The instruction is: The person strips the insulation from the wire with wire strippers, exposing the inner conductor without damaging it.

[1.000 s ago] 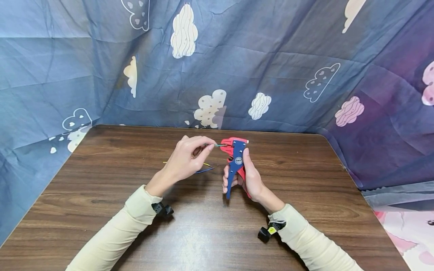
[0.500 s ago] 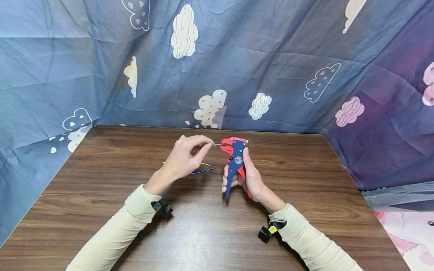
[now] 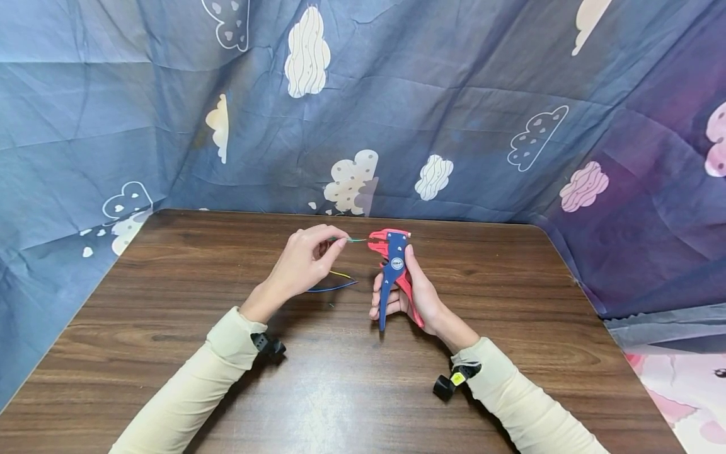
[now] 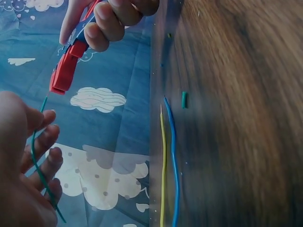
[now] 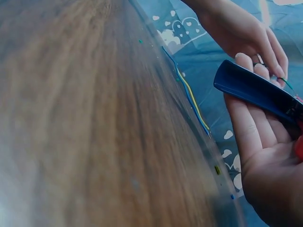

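Observation:
A green wire (image 3: 356,239) is pinched between the thumb and forefinger of my left hand (image 3: 306,255). Its thin bare end points at the stripper's red jaws, with a small gap between. My right hand (image 3: 416,293) grips a wire stripper (image 3: 396,263) with blue and red handles, held upright above the table; its jaws stand apart. In the left wrist view the green wire (image 4: 40,175) trails down past the palm. A short green piece of insulation (image 4: 184,100) lies on the table, also seen as a speck (image 3: 331,305) in the head view.
A yellow wire (image 4: 164,161) and a blue wire (image 4: 173,156) lie side by side on the brown wooden table (image 3: 510,302), beneath my left hand. Tiny yellow scraps (image 5: 217,170) and blue scraps (image 5: 232,196) lie about. A cloud-patterned curtain (image 3: 255,145) hangs behind the table.
My left hand has drawn the green wire leftward, out of the stripper's jaws. The jaws have parted. The green insulation piece now shows on the table below the hands.

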The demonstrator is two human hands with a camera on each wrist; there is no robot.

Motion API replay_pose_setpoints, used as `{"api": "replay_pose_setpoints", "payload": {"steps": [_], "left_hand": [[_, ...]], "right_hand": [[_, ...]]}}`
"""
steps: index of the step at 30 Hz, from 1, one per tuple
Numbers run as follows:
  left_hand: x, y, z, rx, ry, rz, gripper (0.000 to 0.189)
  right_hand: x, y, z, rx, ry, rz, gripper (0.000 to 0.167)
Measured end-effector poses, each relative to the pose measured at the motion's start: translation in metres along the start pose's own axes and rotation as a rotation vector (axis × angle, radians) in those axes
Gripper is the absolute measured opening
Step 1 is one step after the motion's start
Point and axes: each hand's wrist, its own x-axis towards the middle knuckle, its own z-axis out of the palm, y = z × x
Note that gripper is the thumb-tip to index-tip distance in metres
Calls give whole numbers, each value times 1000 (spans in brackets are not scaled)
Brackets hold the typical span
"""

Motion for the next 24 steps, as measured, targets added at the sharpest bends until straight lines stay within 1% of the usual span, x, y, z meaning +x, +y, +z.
{"api": "replay_pose_setpoints", "payload": {"steps": [4,7,10,12,14,16,18,21,24], "left_hand": [[-1,-5,0,13,-29,-41,20],[-1,-8,0,24,-82,-94,25],[-2,-12,1,31,-166,-153,29],[-3,-15,1,40,-225,-184,31],[-4,-19,2,44,-274,-202,33],[-5,-23,2,53,-304,-207,32],[-7,-27,2,64,-315,-199,32],[-8,-31,1,79,-314,-180,31],[-8,-35,1,99,-312,-167,30]], "right_hand": [[1,0,-4,-8,-3,47,99],[2,0,-6,-28,10,86,97],[4,0,-8,-36,28,115,87],[4,-1,-10,-40,40,113,77],[4,-1,-13,-43,50,106,68],[3,-2,-17,-48,51,101,62],[3,-2,-21,-50,45,113,57],[2,-2,-25,-66,46,148,58],[1,-3,-29,-116,71,176,57]]}}
